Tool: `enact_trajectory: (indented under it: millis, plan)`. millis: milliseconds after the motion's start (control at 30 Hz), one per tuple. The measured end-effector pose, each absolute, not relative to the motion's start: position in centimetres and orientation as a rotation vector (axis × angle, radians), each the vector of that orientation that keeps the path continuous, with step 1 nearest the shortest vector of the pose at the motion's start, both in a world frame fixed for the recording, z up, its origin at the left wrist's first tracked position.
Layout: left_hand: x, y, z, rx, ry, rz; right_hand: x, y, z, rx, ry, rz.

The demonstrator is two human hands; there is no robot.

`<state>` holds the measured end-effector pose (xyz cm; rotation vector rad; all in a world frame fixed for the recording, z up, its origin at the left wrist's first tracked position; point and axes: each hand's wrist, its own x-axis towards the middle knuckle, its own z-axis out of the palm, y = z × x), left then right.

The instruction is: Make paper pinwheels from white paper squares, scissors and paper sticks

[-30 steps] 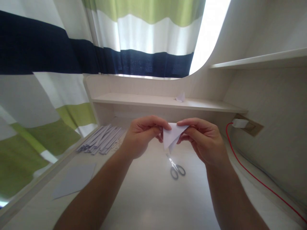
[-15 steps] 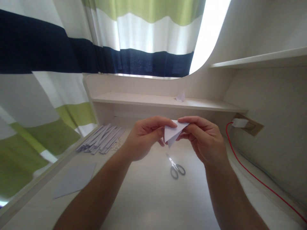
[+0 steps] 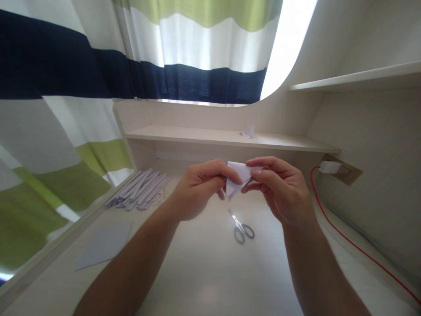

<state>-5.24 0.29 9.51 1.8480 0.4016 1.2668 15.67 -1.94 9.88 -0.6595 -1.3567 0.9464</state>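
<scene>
Both my hands hold a small folded white paper piece (image 3: 237, 180) in the air above the desk (image 3: 204, 272). My left hand (image 3: 200, 188) pinches its left side between thumb and fingers. The fingers of my right hand (image 3: 279, 188) are closed on its right side and top edge. The two hands nearly touch, so only the paper's middle and lower tip show. Below them a pair of scissors (image 3: 241, 227) with grey handles lies shut on the desk.
A bundle of cut paper strips (image 3: 140, 191) lies at the desk's back left, with a flat grey sheet (image 3: 103, 243) nearer me. A small folded paper figure (image 3: 248, 131) sits on the low shelf. A red cable (image 3: 345, 239) runs from a white plug (image 3: 330, 166) along the right wall. Striped curtains hang behind.
My hands have drawn closer together and risen slightly. The paper has been folded smaller, with less of it showing between my fingers.
</scene>
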Motion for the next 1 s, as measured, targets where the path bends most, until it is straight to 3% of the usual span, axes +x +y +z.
enact_trajectory:
  millis: [467, 733, 1000]
  plan:
    - [-4.8, 0.3, 9.0, 1.772, 0.326, 1.264, 15.3, -1.5, 9.4, -0.658, -1.302, 0.819]
    - [-4.5, 0.9, 8.4, 1.787, 0.230, 1.435, 15.1, -1.5, 9.4, -0.594, -1.300, 0.811]
    - [-4.8, 0.1, 9.0, 1.959, 0.439, 1.449, 15.7, -1.4, 9.4, -0.611, -1.340, 0.879]
